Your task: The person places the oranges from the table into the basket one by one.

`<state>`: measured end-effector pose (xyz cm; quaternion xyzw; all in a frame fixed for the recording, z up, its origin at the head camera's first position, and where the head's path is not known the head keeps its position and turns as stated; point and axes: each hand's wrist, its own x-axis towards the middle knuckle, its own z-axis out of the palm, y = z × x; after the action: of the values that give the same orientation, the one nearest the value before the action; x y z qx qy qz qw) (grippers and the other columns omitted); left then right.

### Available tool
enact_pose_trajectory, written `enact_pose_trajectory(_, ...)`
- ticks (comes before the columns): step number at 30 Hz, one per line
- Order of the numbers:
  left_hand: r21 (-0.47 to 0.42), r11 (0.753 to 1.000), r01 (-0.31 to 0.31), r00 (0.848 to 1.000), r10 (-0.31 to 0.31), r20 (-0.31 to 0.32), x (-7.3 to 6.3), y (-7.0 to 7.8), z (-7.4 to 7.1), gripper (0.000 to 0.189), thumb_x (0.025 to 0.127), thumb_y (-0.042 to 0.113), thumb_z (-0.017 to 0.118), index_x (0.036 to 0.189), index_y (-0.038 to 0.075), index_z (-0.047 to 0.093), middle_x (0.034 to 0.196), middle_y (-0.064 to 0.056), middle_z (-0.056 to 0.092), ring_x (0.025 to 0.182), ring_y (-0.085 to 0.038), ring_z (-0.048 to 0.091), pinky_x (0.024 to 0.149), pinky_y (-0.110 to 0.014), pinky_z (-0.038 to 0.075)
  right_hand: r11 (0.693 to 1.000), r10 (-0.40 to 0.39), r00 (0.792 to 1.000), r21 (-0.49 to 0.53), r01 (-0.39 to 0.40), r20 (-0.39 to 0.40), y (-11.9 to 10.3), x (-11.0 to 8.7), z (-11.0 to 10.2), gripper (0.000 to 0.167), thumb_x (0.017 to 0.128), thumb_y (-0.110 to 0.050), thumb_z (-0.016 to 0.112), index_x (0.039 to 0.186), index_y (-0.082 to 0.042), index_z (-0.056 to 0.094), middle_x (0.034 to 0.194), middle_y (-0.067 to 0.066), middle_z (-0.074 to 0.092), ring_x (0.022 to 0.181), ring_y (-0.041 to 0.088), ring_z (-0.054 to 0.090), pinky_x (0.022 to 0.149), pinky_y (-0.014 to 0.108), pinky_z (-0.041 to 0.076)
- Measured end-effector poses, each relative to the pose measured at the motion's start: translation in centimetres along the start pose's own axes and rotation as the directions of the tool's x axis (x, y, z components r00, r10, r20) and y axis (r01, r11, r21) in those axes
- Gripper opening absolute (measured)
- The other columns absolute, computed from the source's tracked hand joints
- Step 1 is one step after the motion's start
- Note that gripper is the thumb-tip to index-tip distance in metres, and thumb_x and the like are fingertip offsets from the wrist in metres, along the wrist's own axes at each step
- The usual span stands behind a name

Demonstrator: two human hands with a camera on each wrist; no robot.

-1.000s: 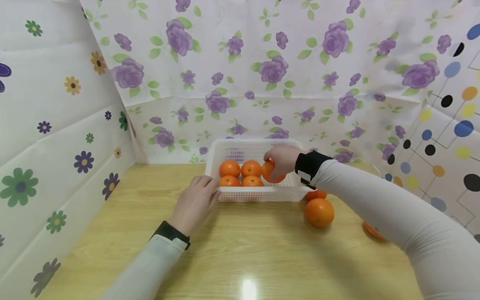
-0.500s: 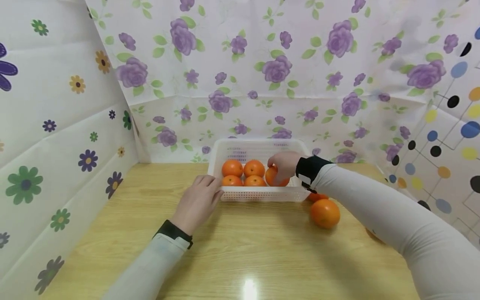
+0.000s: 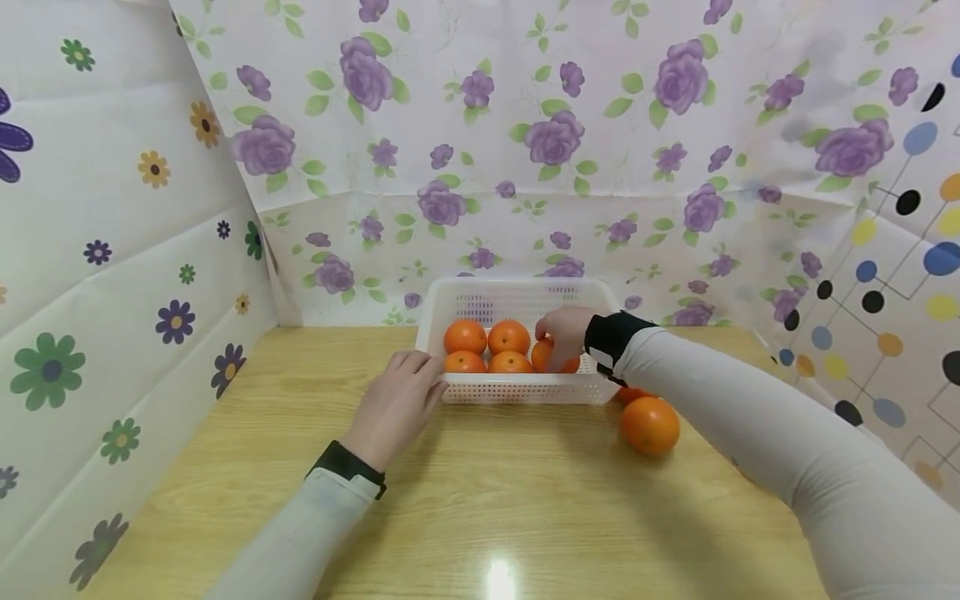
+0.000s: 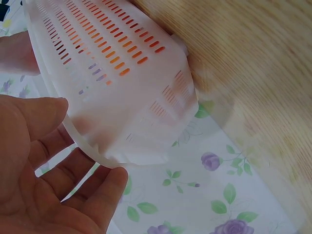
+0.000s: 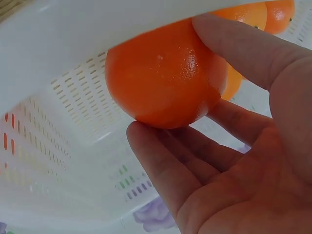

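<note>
A white perforated plastic basket (image 3: 525, 389) stands at the back of the table. My left hand (image 3: 397, 407) holds its rim at the front left corner; in the left wrist view the thumb and fingertips meet the basket rim (image 4: 87, 148). Inside the basket, my right hand (image 3: 567, 333) grips an orange (image 3: 545, 354) in the front row. Thumb and fingers lie around that orange (image 5: 163, 75) in the right wrist view. Several other oranges sit to its left in two rows, among them a back orange (image 3: 465, 337) and a front orange (image 3: 510, 363).
Outside the basket, an orange (image 3: 650, 426) lies on the wooden table (image 3: 480, 492) by its front right corner. Another orange (image 3: 633, 395) shows partly behind it, under the right wrist. A flowered sheet (image 3: 480, 225) hangs close behind the basket.
My right hand has lowered the orange into the front row of the basket and still holds it. My left hand stays at the rim. The head view has shifted slightly.
</note>
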<state>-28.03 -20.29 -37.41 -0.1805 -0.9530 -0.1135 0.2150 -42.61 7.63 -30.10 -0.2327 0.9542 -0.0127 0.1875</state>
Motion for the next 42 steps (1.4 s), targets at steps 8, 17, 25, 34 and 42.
enact_pose_trajectory(8, -0.003, 1.0, -0.009, 1.0, 0.009, -0.009, 0.0, 0.0, 0.0, 0.035, 0.107, 0.022, 0.078, 0.137, 0.006, 0.073, 0.128, -0.013, 0.071, 0.124, -0.033, 0.062, 0.102, -0.048, 0.061, 0.999, 0.023, 0.999, -0.027, -0.022, 0.033, -0.2, 0.4, 0.3, 0.063, 0.088, -0.021, 0.091, 0.144, -0.004, 0.069, 0.134, 0.012, 0.07, 0.114, 0.032, 0.06, 0.113, 0.047, 0.052)
enact_pose_trajectory(17, -0.009, 1.0, 0.007, 1.0, -0.007, 0.012, 0.1, 0.1, -0.2, 0.033, 0.107, 0.022, 0.078, 0.135, 0.006, 0.073, 0.13, -0.012, 0.07, 0.126, -0.033, 0.061, 0.104, -0.049, 0.06, 0.992, -0.03, 0.995, -0.119, 0.041, 0.094, -0.3, 0.1, 0.7, 0.049, 0.097, -0.02, 0.083, 0.142, -0.005, 0.071, 0.134, 0.011, 0.071, 0.114, 0.029, 0.061, 0.117, 0.046, 0.05)
enact_pose_trajectory(25, -0.008, 1.0, -0.005, 1.0, 0.005, -0.006, 0.1, 0.0, -0.1, 0.036, 0.105, 0.021, 0.08, 0.137, 0.005, 0.073, 0.129, -0.013, 0.071, 0.125, -0.033, 0.062, 0.104, -0.048, 0.06, 0.991, -0.056, 0.994, -0.117, 0.067, 0.097, -0.2, -0.3, 0.7, 0.05, 0.097, -0.021, 0.084, 0.142, -0.004, 0.071, 0.134, 0.011, 0.071, 0.114, 0.029, 0.061, 0.116, 0.047, 0.05)
enact_pose_trajectory(34, -0.007, 1.0, -0.005, 1.0, 0.005, -0.011, 0.1, 0.1, -0.1, 0.037, 0.105, 0.02, 0.081, 0.137, 0.006, 0.072, 0.13, -0.014, 0.07, 0.125, -0.033, 0.062, 0.105, -0.048, 0.06, 0.994, -0.04, 0.994, -0.093, 0.049, 0.104, -0.5, -0.7, 0.5, 0.048, 0.1, -0.017, 0.081, 0.145, -0.004, 0.069, 0.134, 0.012, 0.07, 0.115, 0.031, 0.06, 0.119, 0.049, 0.048)
enact_pose_trajectory(42, -0.005, 1.0, -0.014, 1.0, 0.014, -0.013, 0.0, 0.0, 0.0, 0.037, 0.106, 0.021, 0.079, 0.138, 0.005, 0.072, 0.13, -0.014, 0.07, 0.125, -0.033, 0.062, 0.105, -0.048, 0.06, 0.993, -0.076, 0.992, -0.087, 0.085, 0.101, -0.4, -1.0, 0.4, 0.048, 0.1, -0.015, 0.08, 0.145, -0.001, 0.068, 0.139, 0.016, 0.069, 0.118, 0.031, 0.062, 0.12, 0.047, 0.048)
